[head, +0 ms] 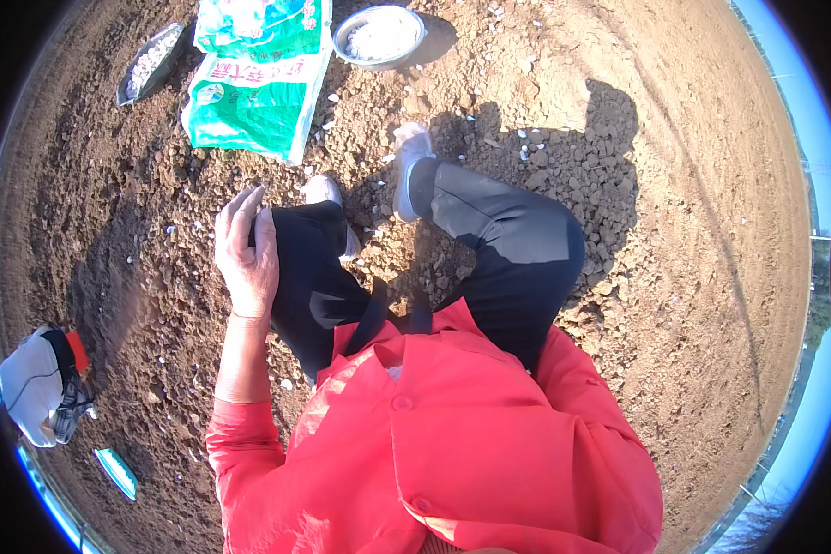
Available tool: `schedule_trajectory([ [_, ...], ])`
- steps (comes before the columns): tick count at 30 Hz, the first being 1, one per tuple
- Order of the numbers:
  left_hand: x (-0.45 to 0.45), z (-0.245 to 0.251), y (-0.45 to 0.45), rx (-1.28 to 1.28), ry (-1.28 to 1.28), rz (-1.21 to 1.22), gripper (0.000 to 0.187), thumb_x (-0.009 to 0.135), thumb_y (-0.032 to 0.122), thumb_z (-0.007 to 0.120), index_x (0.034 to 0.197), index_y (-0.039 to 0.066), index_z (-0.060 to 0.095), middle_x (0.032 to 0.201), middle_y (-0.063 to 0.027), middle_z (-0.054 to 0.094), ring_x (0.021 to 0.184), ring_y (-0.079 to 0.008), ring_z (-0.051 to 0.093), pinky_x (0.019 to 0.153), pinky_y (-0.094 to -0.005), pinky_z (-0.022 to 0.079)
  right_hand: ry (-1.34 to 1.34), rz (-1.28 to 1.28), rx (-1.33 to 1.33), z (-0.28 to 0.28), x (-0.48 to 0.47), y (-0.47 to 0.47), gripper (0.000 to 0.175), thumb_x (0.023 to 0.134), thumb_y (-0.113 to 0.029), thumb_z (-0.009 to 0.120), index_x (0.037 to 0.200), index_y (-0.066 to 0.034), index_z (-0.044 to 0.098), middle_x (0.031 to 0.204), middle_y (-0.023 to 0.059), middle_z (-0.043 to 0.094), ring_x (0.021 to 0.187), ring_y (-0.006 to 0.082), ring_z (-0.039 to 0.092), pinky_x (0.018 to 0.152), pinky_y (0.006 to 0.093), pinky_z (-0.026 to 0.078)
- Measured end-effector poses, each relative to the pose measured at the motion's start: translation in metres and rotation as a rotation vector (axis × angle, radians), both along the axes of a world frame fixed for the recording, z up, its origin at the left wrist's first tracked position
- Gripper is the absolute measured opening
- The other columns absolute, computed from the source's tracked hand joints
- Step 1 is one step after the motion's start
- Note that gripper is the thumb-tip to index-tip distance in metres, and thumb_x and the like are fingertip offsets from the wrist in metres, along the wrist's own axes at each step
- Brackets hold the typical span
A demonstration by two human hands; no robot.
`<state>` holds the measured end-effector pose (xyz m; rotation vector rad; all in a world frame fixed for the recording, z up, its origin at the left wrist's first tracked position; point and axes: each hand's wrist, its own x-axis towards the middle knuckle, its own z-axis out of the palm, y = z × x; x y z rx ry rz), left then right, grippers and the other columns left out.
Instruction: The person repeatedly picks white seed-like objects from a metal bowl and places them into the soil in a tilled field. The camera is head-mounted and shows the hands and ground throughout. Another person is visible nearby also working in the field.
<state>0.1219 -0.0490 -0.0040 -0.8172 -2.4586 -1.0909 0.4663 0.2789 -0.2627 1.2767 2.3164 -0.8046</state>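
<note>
My left hand (244, 253) rests beside my bent left knee in dark trousers (305, 256), back upward, with the thumb against the cloth and the fingers a little apart. Nothing shows in it. My right hand is out of sight; the red sleeve (588, 395) runs down behind my right thigh. Ahead of my feet, a metal bowl (415, 48) is heaped with small white pieces, probably garlic cloves (377, 36). To its left a green and white woven plastic sack (249, 124), bearing writing, lies flat on the soil.
A scoop-shaped container (145, 83) of similar white pieces sits left of the sack. Farther left are a person in light clothing (34, 388) and a turquoise tray (116, 474). Loose white cloves (523, 154) dot the cloddy tilled soil (665, 332). My shoe (408, 156) is planted there.
</note>
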Motion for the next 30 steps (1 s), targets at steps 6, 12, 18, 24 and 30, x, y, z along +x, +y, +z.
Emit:
schedule_trajectory([
  [6, 0.002, 0.000, 0.000, -0.033, -0.046, 0.010, 0.023, 0.088, 0.001, 0.052, 0.109, 0.003, 0.062, 0.109, -0.0121, 0.060, 0.102, -0.0233, 0.058, 0.089, -0.0317, 0.045, 0.014, 0.011, -0.022, -0.007, -0.007, -0.004, 0.037, 0.080, -0.030, 0.061, 0.107, -0.0060, 0.062, 0.091, 0.0180, 0.066, 0.089, 0.0312, 0.063, 0.079, 0.0395, 0.048],
  [12, 0.000, -0.003, -0.005, -0.031, -0.037, 0.024, 0.022, 0.086, 0.003, 0.055, 0.107, 0.004, 0.062, 0.106, -0.0125, 0.061, 0.100, -0.0260, 0.058, 0.089, -0.0343, 0.045, 0.031, 0.011, -0.044, -0.015, -0.012, -0.013, 0.035, 0.080, -0.030, 0.060, 0.106, -0.0058, 0.063, 0.090, 0.0180, 0.066, 0.088, 0.0307, 0.063, 0.079, 0.0391, 0.049],
  [18, 0.000, 0.001, -0.013, -0.078, -0.113, 0.085, 0.022, 0.089, 0.004, 0.052, 0.108, 0.002, 0.062, 0.109, -0.0124, 0.061, 0.101, -0.0247, 0.058, 0.090, -0.0333, 0.045, 0.047, -0.006, -0.084, -0.025, -0.014, -0.014, 0.034, 0.080, -0.029, 0.060, 0.105, -0.0055, 0.063, 0.090, 0.0179, 0.066, 0.088, 0.0302, 0.064, 0.079, 0.0386, 0.049],
  [24, 0.000, 0.004, -0.014, -0.107, -0.143, 0.095, 0.023, 0.090, 0.005, 0.051, 0.109, 0.001, 0.061, 0.110, -0.0120, 0.061, 0.102, -0.0238, 0.058, 0.091, -0.0326, 0.044, 0.043, -0.011, -0.117, -0.031, -0.015, -0.014, 0.033, 0.081, -0.029, 0.059, 0.104, -0.0052, 0.064, 0.089, 0.0179, 0.067, 0.087, 0.0298, 0.064, 0.079, 0.0381, 0.049],
  [30, -0.001, 0.002, -0.011, -0.124, -0.191, 0.108, 0.023, 0.090, 0.007, 0.050, 0.110, 0.001, 0.061, 0.111, -0.0113, 0.060, 0.102, -0.0231, 0.057, 0.091, -0.0324, 0.043, 0.083, -0.032, -0.129, -0.040, -0.024, -0.009, 0.032, 0.081, -0.028, 0.059, 0.103, -0.0050, 0.065, 0.088, 0.0179, 0.067, 0.086, 0.0293, 0.064, 0.078, 0.0377, 0.049],
])
